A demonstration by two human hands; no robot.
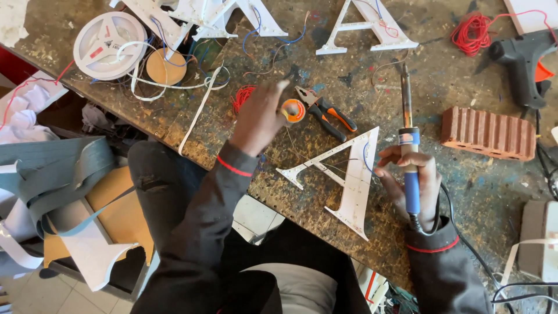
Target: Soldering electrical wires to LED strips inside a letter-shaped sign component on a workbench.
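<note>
the stained, speckled tabletop (453, 75) is filling most of the view, its far and right parts running out of frame. on it, just in front of the person, a white letter-shaped sign piece (349, 180) is lying flat, with a thin blue wire at its upper edge. more white letters (366, 26) are lying at the far side, their tops cut off by the frame. a red brick (488, 132) is sitting to the right of the sign piece, and a black glue gun (523, 61) beyond it is partly cropped. a white reel of strip (109, 36) is lying far left among tangled wires that are hard to sort out.

the right hand (415, 180) is wrapping its fingers around the blue handle of a soldering iron (408, 145), whose tip is pointing away from the person; its black cord is trailing off under the sleeve. the left hand (258, 119) is reaching over to a small orange spool (294, 110); its fingers are gathered at the spool, though whether they are gripping it is hidden behind the hand. orange-handled pliers (325, 113) are lying just beside the spool.
</note>
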